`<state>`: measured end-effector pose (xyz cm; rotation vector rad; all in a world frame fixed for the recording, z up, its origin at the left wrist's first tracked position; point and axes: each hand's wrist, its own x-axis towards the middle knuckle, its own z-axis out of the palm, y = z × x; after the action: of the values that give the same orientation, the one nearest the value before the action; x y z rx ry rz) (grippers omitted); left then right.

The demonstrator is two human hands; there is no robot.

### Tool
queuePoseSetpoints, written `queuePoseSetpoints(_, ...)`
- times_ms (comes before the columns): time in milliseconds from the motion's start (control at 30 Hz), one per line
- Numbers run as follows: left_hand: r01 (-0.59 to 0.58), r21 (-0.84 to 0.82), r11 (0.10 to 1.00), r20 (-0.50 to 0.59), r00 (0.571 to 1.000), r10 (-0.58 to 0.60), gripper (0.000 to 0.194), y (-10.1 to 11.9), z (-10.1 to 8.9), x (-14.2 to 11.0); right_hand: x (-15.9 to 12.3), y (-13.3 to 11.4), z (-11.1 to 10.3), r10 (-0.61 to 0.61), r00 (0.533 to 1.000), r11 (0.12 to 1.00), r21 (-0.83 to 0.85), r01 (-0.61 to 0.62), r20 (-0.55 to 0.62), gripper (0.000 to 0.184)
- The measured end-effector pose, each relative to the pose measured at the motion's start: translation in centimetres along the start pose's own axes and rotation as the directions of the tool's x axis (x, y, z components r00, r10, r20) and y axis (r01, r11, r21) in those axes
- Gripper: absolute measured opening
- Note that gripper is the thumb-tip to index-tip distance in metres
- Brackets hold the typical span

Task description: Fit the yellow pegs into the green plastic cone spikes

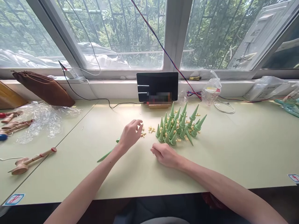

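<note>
Forearms (217, 179) reach over the desk (243, 149). Left hand (129, 135) is partly open, thumb and fingers apart, beside small yellow pieces (152, 129); a light fingertip pinch would suit their size. Right hand (165, 154) is closed; whether it grips anything, I cannot tell. Just beyond it, green cones (182, 124) stand clustered, so that wrist should move gently, clear of the tilted cone (189, 137).
</note>
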<state>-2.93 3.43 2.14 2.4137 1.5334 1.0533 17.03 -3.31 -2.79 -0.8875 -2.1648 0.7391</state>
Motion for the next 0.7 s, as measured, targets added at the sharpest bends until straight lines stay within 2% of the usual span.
queuePoseSetpoints(100, -0.038, 0.197, 0.980, 0.041, 0.999, 0.030, 0.021, -1.3, -0.3, -0.2, -0.1, 0.1, 0.2, -0.084, 0.996, 0.989, -0.119, 0.086, 0.019, 0.035)
queuePoseSetpoints(300, -0.157, 0.177, 0.972, 0.208, 0.971, 0.119, 0.022, -2.2, -0.9, -0.9, -0.2, 0.3, 0.3, -0.189, 0.980, 0.965, -0.173, 0.198, 0.069, 0.043)
queuePoseSetpoints(467, -0.138, 0.208, 0.968, 0.280, 0.957, 0.076, 0.022, -2.8, -2.0, -1.1, -0.1, 0.2, 0.0, -0.141, 0.987, 0.981, -0.123, 0.150, 0.080, 0.052)
queuePoseSetpoints(700, -0.093, 0.202, 0.975, 0.322, 0.946, 0.024, 0.027, -3.5, -2.1, -1.2, 0.1, -0.4, -0.1, -0.084, 0.993, 0.974, -0.201, 0.100, 0.087, 0.051)
